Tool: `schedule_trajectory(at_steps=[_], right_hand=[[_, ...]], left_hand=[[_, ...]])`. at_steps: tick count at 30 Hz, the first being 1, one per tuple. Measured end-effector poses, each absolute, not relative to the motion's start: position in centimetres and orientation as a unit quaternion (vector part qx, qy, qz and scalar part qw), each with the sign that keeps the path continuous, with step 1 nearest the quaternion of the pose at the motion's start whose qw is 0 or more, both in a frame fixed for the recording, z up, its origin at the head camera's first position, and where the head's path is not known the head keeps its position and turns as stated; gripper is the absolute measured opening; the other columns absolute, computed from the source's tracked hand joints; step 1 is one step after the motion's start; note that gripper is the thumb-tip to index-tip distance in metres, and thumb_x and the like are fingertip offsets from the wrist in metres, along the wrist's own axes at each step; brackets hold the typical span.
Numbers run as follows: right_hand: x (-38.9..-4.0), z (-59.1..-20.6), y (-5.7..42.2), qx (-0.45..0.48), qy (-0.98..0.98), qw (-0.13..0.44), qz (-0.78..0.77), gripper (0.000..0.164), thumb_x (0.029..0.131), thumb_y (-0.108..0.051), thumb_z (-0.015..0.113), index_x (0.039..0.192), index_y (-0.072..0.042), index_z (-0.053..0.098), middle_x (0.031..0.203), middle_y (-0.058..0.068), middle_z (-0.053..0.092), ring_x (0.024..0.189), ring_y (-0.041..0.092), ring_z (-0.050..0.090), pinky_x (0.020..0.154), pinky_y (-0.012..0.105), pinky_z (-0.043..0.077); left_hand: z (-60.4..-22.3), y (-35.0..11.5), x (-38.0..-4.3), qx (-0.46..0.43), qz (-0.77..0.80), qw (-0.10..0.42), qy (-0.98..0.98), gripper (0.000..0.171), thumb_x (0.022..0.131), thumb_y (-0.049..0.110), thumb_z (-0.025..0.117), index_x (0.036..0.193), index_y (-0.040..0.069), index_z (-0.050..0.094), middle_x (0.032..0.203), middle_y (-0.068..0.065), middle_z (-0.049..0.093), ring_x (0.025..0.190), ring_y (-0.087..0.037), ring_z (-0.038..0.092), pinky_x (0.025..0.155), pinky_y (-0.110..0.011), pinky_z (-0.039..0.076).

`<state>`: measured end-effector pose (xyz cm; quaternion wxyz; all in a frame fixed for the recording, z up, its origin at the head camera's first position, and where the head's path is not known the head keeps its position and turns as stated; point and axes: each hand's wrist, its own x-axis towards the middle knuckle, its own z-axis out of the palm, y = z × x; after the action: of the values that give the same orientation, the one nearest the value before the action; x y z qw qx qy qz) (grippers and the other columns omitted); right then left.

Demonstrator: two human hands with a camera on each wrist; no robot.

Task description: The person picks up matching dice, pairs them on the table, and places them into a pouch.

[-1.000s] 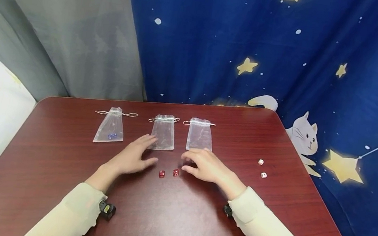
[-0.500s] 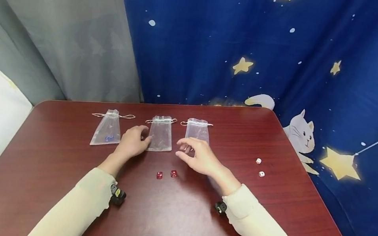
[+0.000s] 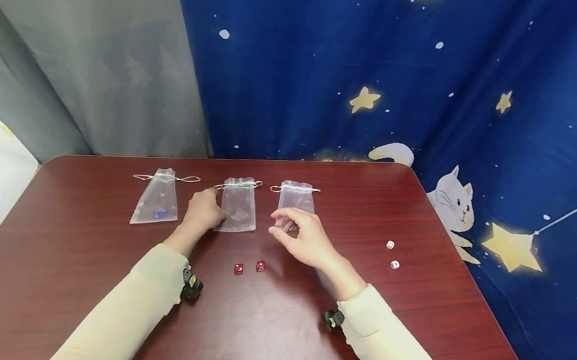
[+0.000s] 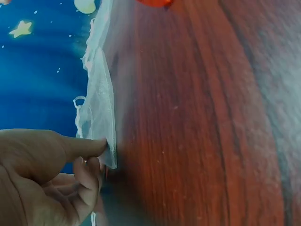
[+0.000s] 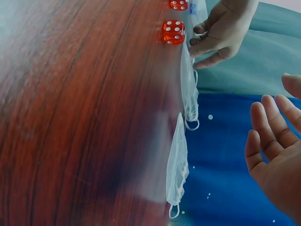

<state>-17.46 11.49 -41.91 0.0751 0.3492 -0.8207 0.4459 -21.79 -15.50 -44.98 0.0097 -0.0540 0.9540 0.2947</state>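
Note:
Three sheer white drawstring bags lie in a row on the table. At the left edge of the middle bag point(image 3: 240, 207), my left hand point(image 3: 202, 212) pinches the bag's corner between thumb and fingers; the left wrist view shows this thumb point(image 4: 96, 147) on the mesh. My right hand point(image 3: 308, 237) hovers over the lower part of the right bag point(image 3: 296, 196), partly covering it, with loosely bent fingers and nothing in them. Two red dice, the left die point(image 3: 238, 269) and the right die point(image 3: 260, 266), sit in front of the hands.
The left bag point(image 3: 144, 210) has blue dice point(image 3: 160, 213) inside. Two white dice, a farther die point(image 3: 390, 244) and a nearer die point(image 3: 394, 265), lie on the right of the table point(image 3: 268, 335). Grey and blue curtains point(image 3: 292, 65) hang behind the table's far edge.
My left hand has moved forward to the middle bag's left edge and now pinches it. The right hand has shifted slightly forward over the right bag. The dice stay in place.

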Motion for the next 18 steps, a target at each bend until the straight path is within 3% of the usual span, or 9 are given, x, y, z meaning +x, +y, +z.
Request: schedule_trajectory(at_steps=[6, 10, 14, 18], right_hand=[[-17.3, -41.7, 11.5, 0.346, -0.824, 0.071, 0.444, 0.021, 0.089, -0.012, 0.077, 0.108, -0.006, 0.072, 0.087, 0.0, 0.069, 0.077, 0.011, 0.064, 0.07, 0.026, 0.055], [-17.5, -41.5, 11.5, 0.347, -0.82, 0.072, 0.449, 0.021, 0.089, -0.011, 0.077, 0.108, -0.005, 0.072, 0.086, 0.001, 0.069, 0.077, 0.012, 0.064, 0.07, 0.029, 0.056], [-17.8, -41.3, 11.4, 0.349, -0.814, 0.082, 0.456, 0.021, 0.089, -0.01, 0.078, 0.108, -0.004, 0.072, 0.086, 0.002, 0.069, 0.078, 0.012, 0.064, 0.07, 0.033, 0.058], [-18.0, -40.8, 11.3, 0.347, -0.811, 0.098, 0.461, 0.021, 0.088, -0.009, 0.079, 0.107, -0.004, 0.072, 0.084, 0.002, 0.069, 0.076, 0.012, 0.064, 0.069, 0.034, 0.058]], left_hand=[[-45.2, -15.9, -21.3, -0.07, 0.341, 0.018, 0.937, 0.028, 0.084, 0.014, 0.075, 0.105, -0.005, 0.073, 0.093, -0.019, 0.073, 0.089, -0.035, 0.065, 0.086, -0.048, 0.054], [-45.4, -16.1, -20.8, -0.066, 0.394, -0.002, 0.917, 0.018, 0.086, 0.012, 0.075, 0.098, -0.002, 0.076, 0.076, -0.008, 0.074, 0.069, -0.019, 0.066, 0.07, -0.032, 0.053], [-45.1, -16.2, -20.3, -0.058, 0.471, -0.008, 0.88, 0.017, 0.087, 0.008, 0.077, 0.099, -0.004, 0.074, 0.077, -0.009, 0.074, 0.058, -0.01, 0.065, 0.057, -0.021, 0.052], [-44.2, -16.0, -19.5, -0.048, 0.544, -0.014, 0.838, 0.018, 0.089, 0.004, 0.076, 0.102, -0.007, 0.071, 0.082, -0.012, 0.074, 0.06, -0.008, 0.067, 0.057, -0.021, 0.057]])
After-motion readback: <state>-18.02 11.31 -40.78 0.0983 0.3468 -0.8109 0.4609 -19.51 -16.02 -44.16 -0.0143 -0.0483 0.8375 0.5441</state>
